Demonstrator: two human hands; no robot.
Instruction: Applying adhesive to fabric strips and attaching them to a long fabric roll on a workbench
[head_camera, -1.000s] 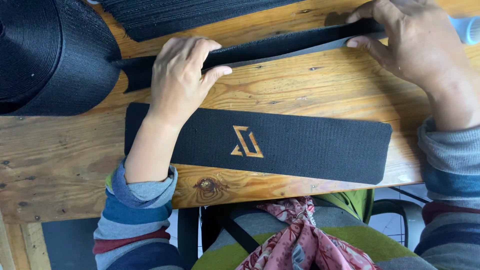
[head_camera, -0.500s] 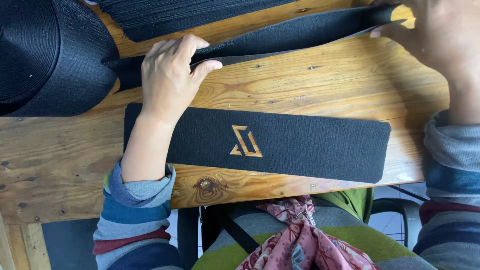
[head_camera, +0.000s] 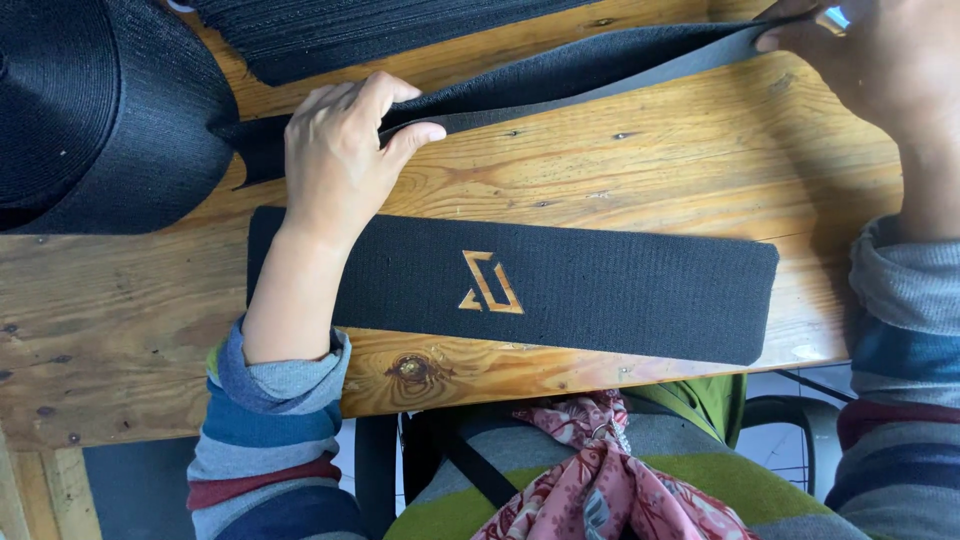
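Note:
My left hand (head_camera: 340, 160) presses down on a black webbing strap (head_camera: 580, 70) that runs from a large black roll (head_camera: 90, 110) at the left across the wooden table (head_camera: 640, 170). At the top right, my right hand (head_camera: 880, 70) grips the strap's far end and holds it slightly lifted off the table. Below the strap lies a flat black rectangular piece (head_camera: 600, 285) with a cut-out angular emblem (head_camera: 490, 285) showing wood through it. My left forearm crosses over its left end.
More black webbing (head_camera: 380, 30) lies stacked at the top edge. The table's near edge runs along the bottom, with my lap, a patterned red cloth (head_camera: 600, 480) and a green garment (head_camera: 700, 400) below it. A chair frame (head_camera: 800, 420) shows at lower right.
My right hand has pulled the strap end up and to the right, drawing out more strap. My left hand stayed pressed on the strap.

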